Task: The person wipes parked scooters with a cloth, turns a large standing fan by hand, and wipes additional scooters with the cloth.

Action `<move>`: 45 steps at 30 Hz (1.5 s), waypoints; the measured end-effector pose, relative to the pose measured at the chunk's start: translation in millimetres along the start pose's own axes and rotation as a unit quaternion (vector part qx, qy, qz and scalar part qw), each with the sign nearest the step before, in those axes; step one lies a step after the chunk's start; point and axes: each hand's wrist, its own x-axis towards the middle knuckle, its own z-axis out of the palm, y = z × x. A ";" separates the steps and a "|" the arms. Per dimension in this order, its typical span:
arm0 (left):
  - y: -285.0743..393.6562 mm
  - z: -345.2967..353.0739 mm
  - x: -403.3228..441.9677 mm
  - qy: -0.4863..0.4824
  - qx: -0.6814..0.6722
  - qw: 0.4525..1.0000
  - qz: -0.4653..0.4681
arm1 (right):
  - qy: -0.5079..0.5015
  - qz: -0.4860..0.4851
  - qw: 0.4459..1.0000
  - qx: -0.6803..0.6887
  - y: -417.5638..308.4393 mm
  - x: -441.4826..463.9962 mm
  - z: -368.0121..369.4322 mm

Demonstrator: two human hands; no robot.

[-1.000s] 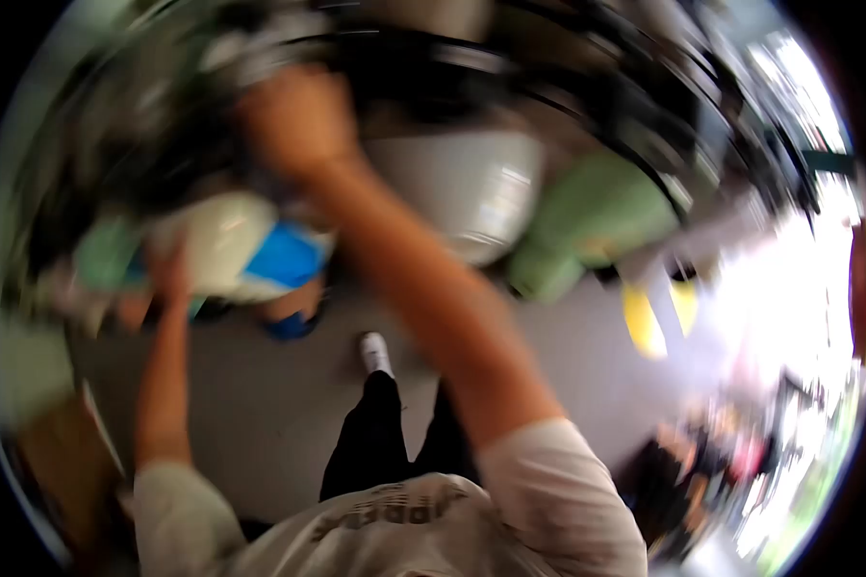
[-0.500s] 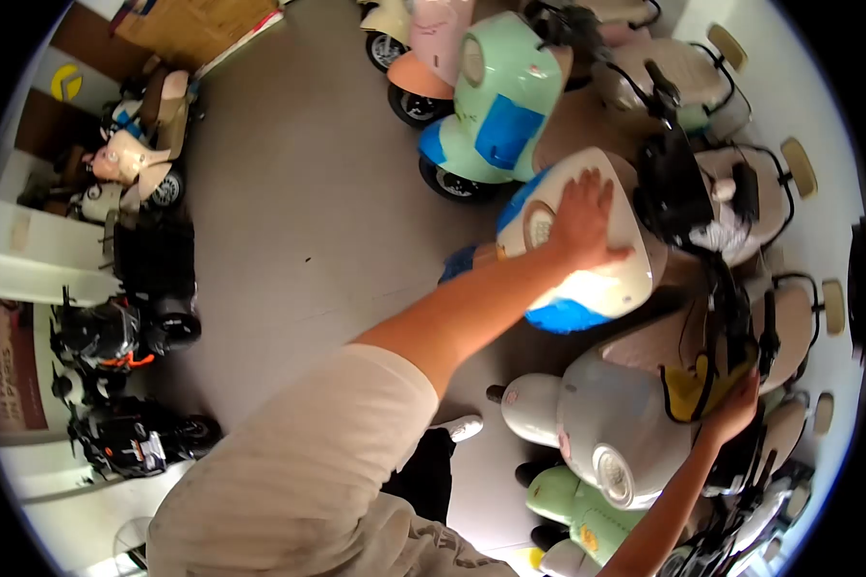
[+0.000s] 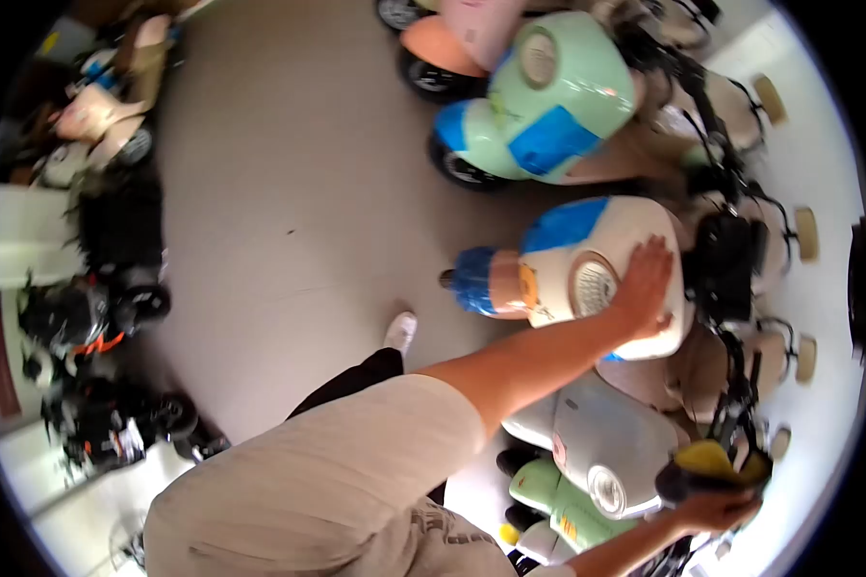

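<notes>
My left hand (image 3: 645,287) lies flat with fingers stretched on the cream front panel of a scooter (image 3: 558,274), beside its round headlight grille. Blue film (image 3: 568,221) covers part of that panel. At the lower right, my right hand (image 3: 717,510) is closed on the edge of a yellow-and-dark cupped thing (image 3: 707,460), whose kind I cannot make out. It is close to the handlebar of a pale grey scooter (image 3: 611,433). My left forearm hides part of the cream scooter.
A mint-green scooter (image 3: 568,91) with blue film stands beyond the cream one. Below the grey scooter is a light green one (image 3: 558,500). More scooters (image 3: 96,413) line the left side. Grey floor (image 3: 279,173) runs between the rows, and a white wall (image 3: 827,288) is on the right.
The view has shifted. My left hand is still on the cream panel, now nearer its edge by the handlebar. My right hand and the yellow-and-dark thing appear lower. My foot appears farther forward.
</notes>
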 end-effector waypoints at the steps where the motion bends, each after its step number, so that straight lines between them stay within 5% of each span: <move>1: 0.1 -2.9 1.2 -0.029 -0.004 1.000 -0.007 | -0.008 0.009 0.999 -0.032 -33.3 -2.0 -0.9; 4: -15.3 -14.8 -3.2 -0.038 -0.127 0.991 0.012 | -0.098 0.056 0.993 0.030 -110.9 -10.3 9.4; 7: -67.6 -62.5 -38.8 -0.034 -0.342 0.936 -0.076 | -0.218 -0.097 0.968 0.078 -162.0 -41.6 58.8; 9: -124.0 -72.8 -90.7 0.007 -0.305 0.944 -0.129 | -0.259 -0.172 0.950 0.021 -180.5 -82.0 112.1; 13: -235.5 -90.9 -247.8 -0.081 -0.227 0.900 -0.363 | -0.313 -0.162 0.934 -0.051 -172.2 -132.5 171.1; 17: -243.0 -107.7 -345.9 -0.088 -0.210 0.843 -0.488 | -0.275 -0.220 0.931 0.097 -193.6 -109.7 159.5; 21: -167.7 -129.5 -257.2 -0.070 -0.327 0.876 -0.348 | -0.353 -0.231 0.873 0.245 -250.9 -97.7 124.1; 22: -155.5 -135.9 -223.3 -0.060 -0.329 0.908 -0.254 | -0.376 -0.233 0.858 0.262 -260.7 -98.8 120.1; 25: -120.9 -140.0 -158.3 0.058 -0.363 0.920 -0.134 | -0.441 -0.213 0.816 0.307 -286.1 -106.4 109.4; 28: -119.2 -146.9 -133.6 0.133 -0.299 0.941 -0.085 | -0.472 -0.207 0.793 0.325 -300.6 -111.3 101.1; 31: -129.5 -160.3 -130.0 0.050 -0.278 0.955 -0.088 | -0.479 -0.225 0.774 0.349 -306.3 -115.4 98.8; 35: -128.4 -172.7 -147.3 0.137 -0.269 0.943 -0.144 | -0.476 -0.202 0.777 0.359 -297.5 -109.9 91.2; 37: -118.4 -187.8 -147.6 0.024 -0.321 0.923 -0.213 | -0.467 -0.182 0.804 0.321 -285.8 -103.7 85.1; 41: -85.8 -208.6 -125.3 -0.018 -0.370 0.922 -0.111 | -0.387 -0.140 0.855 0.317 -250.9 -76.4 64.2; 45: -76.0 -179.8 -71.0 0.044 -0.332 0.942 -0.031 | -0.298 -0.218 0.905 0.210 -233.3 -46.6 86.1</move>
